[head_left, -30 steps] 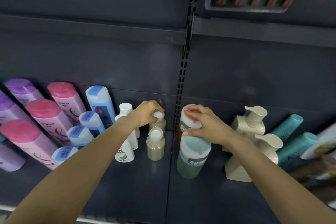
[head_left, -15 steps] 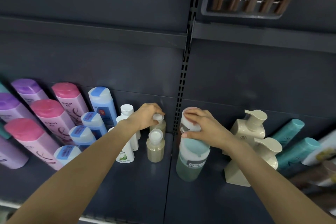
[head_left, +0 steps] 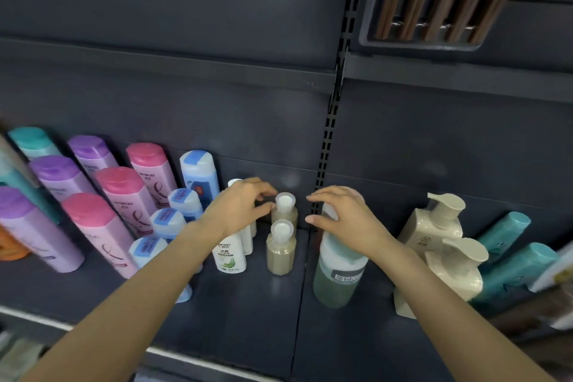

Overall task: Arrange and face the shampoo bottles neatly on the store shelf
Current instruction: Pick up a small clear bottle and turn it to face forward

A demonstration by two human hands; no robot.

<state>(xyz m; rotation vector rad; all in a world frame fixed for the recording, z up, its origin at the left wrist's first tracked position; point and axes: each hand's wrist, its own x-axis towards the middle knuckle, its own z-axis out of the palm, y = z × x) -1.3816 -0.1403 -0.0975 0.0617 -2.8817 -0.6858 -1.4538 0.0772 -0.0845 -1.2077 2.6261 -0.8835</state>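
Shampoo bottles stand in rows on a dark grey shelf (head_left: 248,313), seen from above. Both of the person's hands reach in at the centre.

Left hand (head_left: 240,208): fingers spread and curled, thumb and forefinger just beside the white cap of the rear beige bottle (head_left: 284,206). No closed hold is visible; whether the fingertips touch the cap cannot be told. Directly in front stands a second, front beige bottle (head_left: 280,253), untouched.

Right hand (head_left: 344,217): open, fingers loosely curved, hovering over the top of a rear bottle whose pale cap (head_left: 329,211) shows only partly beneath the palm. It grips nothing. In front of it stands a green bottle (head_left: 336,279) with a pale blue-green cap; it carries a grey label with white writing too blurred to read.

Under the left wrist, a white bottle (head_left: 229,257) has green artwork and dark lettering, not clearly legible.

Further left: blue-capped bottles (head_left: 198,174), pink bottles (head_left: 152,170) with small print and a curling dark-red motif, and purple bottles (head_left: 62,177). Text unreadable.

Right side: two cream pump bottles (head_left: 434,223) with a small emblem, then teal bottles (head_left: 508,267) leaning.
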